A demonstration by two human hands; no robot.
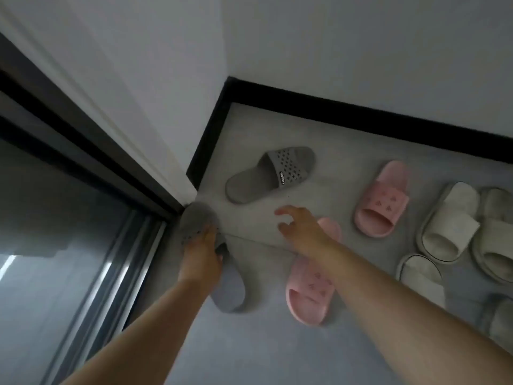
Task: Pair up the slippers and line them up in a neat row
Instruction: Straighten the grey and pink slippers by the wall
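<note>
Head view puts your left hand (pixel 201 247) on the near grey slipper (pixel 222 284), fingers laid over its perforated strap and closed on it; the slipper's toe end points at the corner by the door track (pixel 116 262), its heel comes toward you, and motion blur hides whether it is lifted off the floor (pixel 249 351) or resting on it. Its mate, the far grey slipper (pixel 270 173), lies flat near the black baseboard (pixel 361 113), turned sideways with the toe to the right and a small label on the strap. Your right hand (pixel 301 227) hovers between the two grey slippers, fingers spread and curled, gripping nothing, with the wrist passing over the toe of the near pink slipper (pixel 311 290). That slipper's open end faces you. The far pink slipper (pixel 381 200) sits apart to its right, farther from you, also opening toward you. Right of the pink ones, cream slippers (pixel 449 220) are bunched close together at the frame edge, two side by side and touching, a third (pixel 422 276) nearer you, and a fourth partly cut off at the lower right. White wall (pixel 333 45) rises behind the baseboard.
</note>
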